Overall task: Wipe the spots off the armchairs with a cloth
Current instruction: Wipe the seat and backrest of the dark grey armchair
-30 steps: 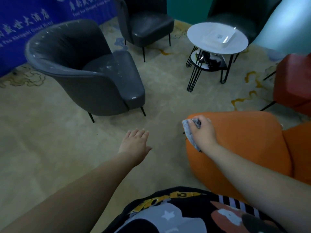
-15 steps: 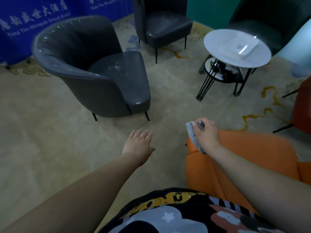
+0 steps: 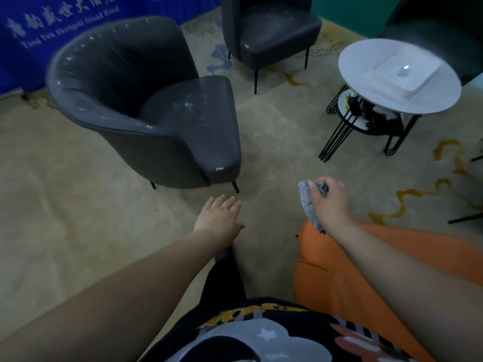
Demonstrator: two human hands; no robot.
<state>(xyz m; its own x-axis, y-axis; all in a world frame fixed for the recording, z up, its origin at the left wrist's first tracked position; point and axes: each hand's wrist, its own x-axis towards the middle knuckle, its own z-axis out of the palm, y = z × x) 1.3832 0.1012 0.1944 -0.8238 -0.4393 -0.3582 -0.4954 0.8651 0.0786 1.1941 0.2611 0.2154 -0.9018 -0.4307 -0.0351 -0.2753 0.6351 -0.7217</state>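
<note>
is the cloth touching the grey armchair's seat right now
No, the cloth is held in the right hand above the carpet, well apart from the spotted grey armchair.

A beige carpet (image 3: 78, 218) with faint cloud patterns and yellow-orange swirls covers the whole floor. Just beyond the straight fingers of the left hand (image 3: 218, 214), a dark grey leather tub armchair (image 3: 146, 100) with white specks on its seat stands on thin black legs. Farther beyond those fingers, a second dark grey leather armchair (image 3: 271, 30) stands on the carpet. Well beyond the curled fingers of the right hand (image 3: 330, 202), a round white side table (image 3: 366, 64) on black wire legs carries a shallow white square tray (image 3: 403, 70). Below the right hand, an orange upholstered armchair (image 3: 339, 278) rests on the carpet.
</note>
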